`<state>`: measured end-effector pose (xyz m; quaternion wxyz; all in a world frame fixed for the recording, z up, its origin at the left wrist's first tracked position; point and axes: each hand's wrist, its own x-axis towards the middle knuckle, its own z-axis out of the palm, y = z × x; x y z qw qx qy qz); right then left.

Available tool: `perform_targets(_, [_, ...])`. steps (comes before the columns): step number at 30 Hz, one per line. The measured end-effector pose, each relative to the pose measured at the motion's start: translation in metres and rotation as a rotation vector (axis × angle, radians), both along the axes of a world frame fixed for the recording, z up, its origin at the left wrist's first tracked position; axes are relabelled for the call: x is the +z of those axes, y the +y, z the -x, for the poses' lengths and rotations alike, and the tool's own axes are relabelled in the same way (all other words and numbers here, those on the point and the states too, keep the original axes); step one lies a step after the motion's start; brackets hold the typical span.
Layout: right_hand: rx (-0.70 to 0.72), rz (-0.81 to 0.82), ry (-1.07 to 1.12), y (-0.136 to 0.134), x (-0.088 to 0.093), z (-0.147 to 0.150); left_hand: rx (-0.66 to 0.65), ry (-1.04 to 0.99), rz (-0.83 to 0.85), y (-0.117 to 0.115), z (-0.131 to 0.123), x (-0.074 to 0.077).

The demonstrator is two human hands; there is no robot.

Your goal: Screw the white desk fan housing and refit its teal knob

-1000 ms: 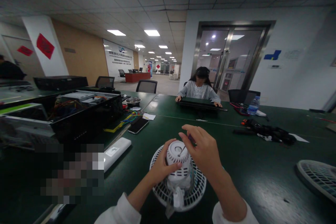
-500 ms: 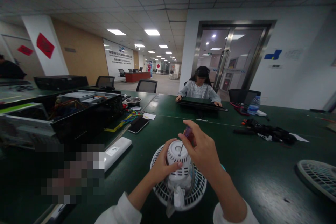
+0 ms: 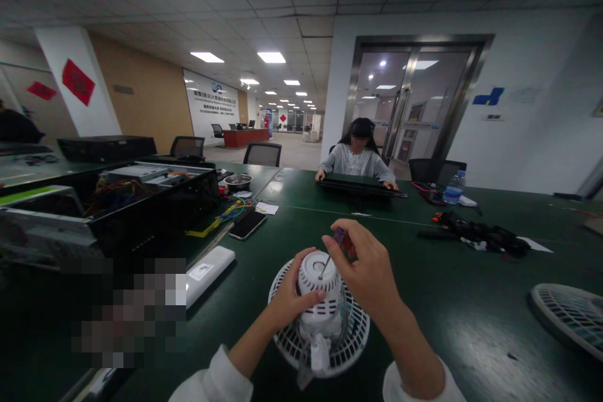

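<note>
- Clock: fan [image 3: 320,321] = ctr, 12 = away from wearer; all approx.
- Fan: on table [image 3: 447,301], low ctr of view; motor housing [image 3: 315,264] up, round guard [image 3: 348,361] beneath.
- L hand [image 3: 293,292]: gripping housing from its 9 o'clock side, fingers round far side, thumb across near side.
- R hand [image 3: 365,267]: at housing's 1 o'clock, pinching screwdriver [image 3: 338,236] by purple hdl, thumb vs. fingers.
- Screwdriver: tilted, shaft running down to approx 7; tip at housing's top, exact contact too small to tell.
- 10 o'clock: white box [image 3: 210,267] nearby; open PC case [image 3: 155,207] farther out.
- 11: phone [image 3: 248,225], then metal bowl [image 3: 238,181].
- 12: co-worker [image 3: 358,160] seated opp., both hands on blk panel [image 3: 360,188].
- 1–2: bottle [image 3: 454,187]; blk bundle [image 3: 490,233] nearer.
- 3: 2nd guard [image 3: 572,314], well apart, cut off by R edge.
</note>
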<state>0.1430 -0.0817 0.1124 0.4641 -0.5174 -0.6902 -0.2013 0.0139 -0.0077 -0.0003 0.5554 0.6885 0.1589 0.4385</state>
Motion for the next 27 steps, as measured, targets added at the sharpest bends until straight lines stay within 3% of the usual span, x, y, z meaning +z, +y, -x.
perform_targets(6, [0.024, 0.134, 0.019, -0.0033, 0.0013, 0.0001, -0.019, -0.009, 0.03, -0.0023, -0.0006, 0.0035])
perform_targets(16, [-0.134, 0.11, 0.048, 0.0031, -0.0024, -0.0049, -0.008, 0.004, 0.028, -0.0023, 0.001, 0.0031])
perform_targets(27, [-0.111, 0.152, 0.09, 0.0024, -0.0009, -0.0062, -0.001, 0.01, 0.037, -0.0029, 0.0006, 0.0025])
